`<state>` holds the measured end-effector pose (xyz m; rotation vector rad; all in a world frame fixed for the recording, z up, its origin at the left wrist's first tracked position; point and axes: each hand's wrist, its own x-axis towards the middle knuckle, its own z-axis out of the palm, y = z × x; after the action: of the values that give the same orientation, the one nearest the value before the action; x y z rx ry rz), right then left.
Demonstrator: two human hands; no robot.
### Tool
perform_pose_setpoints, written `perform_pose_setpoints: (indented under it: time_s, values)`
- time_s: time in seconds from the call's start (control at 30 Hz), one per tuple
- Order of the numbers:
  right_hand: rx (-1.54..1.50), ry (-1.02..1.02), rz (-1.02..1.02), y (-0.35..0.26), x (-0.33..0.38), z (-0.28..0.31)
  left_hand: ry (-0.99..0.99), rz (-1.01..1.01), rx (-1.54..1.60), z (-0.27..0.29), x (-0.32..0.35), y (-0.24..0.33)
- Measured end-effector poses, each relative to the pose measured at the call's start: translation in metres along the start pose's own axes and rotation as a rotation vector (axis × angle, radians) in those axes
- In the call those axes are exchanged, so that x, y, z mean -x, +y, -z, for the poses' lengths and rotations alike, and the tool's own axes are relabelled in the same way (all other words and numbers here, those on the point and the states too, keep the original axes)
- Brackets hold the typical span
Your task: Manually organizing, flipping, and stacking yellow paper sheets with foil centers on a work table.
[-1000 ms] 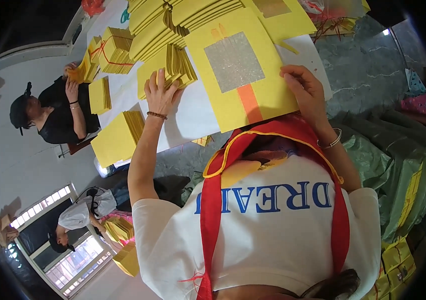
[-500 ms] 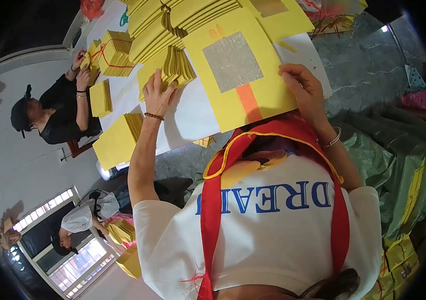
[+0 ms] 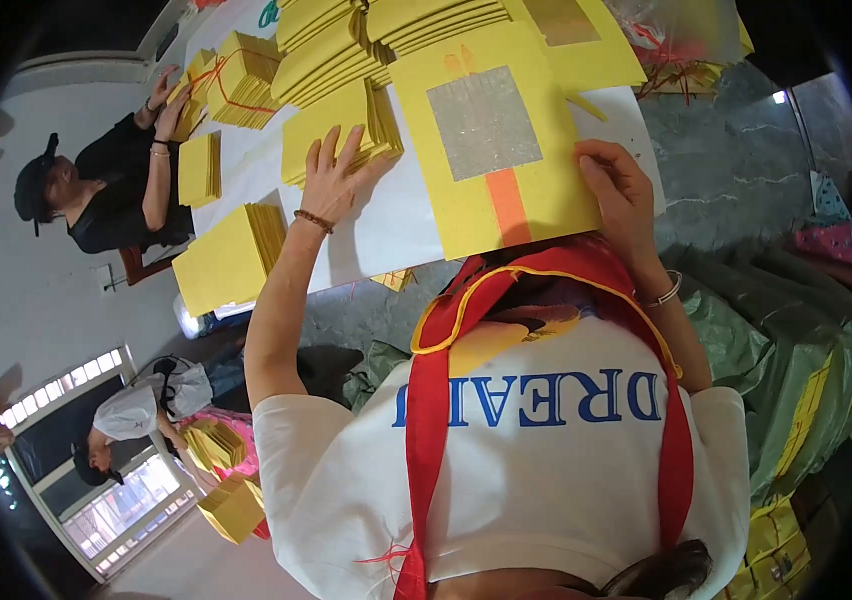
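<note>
My left hand (image 3: pixel 338 182) lies with spread fingers on the near side of a small stack of folded yellow paper (image 3: pixel 321 128). To its right, a large yellow sheet (image 3: pixel 466 225) lies close to my body at the table's near edge. On the sheet are a silver square (image 3: pixel 486 122) and an orange strip (image 3: pixel 508 205) running down from it. My right hand (image 3: pixel 622 190) is at the sheet's right edge, fingers curled and thumb close to them, pinching the edge. Part of its grip is hidden by the hand itself.
Rows of folded yellow paper (image 3: pixel 436 22) fill the far side of the white table (image 3: pixel 386 230). A red-tied bundle (image 3: pixel 246 80) and another stack (image 3: pixel 231 260) stand leftward. One co-worker (image 3: pixel 111 190) handles paper at left; another person (image 3: pixel 141 410) is farther back. Green sacks (image 3: pixel 746 340) stand right.
My left hand's fingers have spread out over the small stack, which now lies flatter. My right hand has moved slightly down the sheet's edge, its fingers more curled. The view has shifted a little.
</note>
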<state>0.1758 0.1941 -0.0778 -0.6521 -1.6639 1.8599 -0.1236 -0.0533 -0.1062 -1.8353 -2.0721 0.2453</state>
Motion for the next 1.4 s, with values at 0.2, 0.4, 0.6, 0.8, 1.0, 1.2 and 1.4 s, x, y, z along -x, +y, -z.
perform_pose_setpoints:
  time_s: [0.2, 0.4, 0.6, 0.8, 1.0, 1.2, 1.4]
  values:
    - [0.022, -0.046, 0.01, -0.006, -0.003, 0.002, 0.047, 0.111, 0.267, 0.023, -0.009, -0.009]
    - [0.102, -0.097, 0.023, -0.009, -0.004, 0.007, 0.247, 0.157, 0.404, 0.082, -0.046, 0.023]
    - [0.196, -0.113, 0.08, -0.01, -0.004, 0.006, 0.075, -0.164, 0.636, 0.155, -0.069, 0.102]
    - [0.384, -0.127, 0.183, -0.021, -0.004, 0.005, 0.042, -0.194, 0.75, 0.14, -0.064, 0.107]
    - [0.405, -0.172, 0.216, -0.019, 0.0, 0.007, 0.052, -0.153, 0.972, 0.13, -0.063, 0.101]
    - [0.341, -0.179, 0.175, -0.021, 0.001, 0.009, -0.022, -0.044, 1.096, 0.134, -0.067, 0.099]
    - [0.288, -0.245, 0.222, -0.018, 0.001, 0.015, -0.058, 0.113, 1.229, 0.127, -0.065, 0.099]
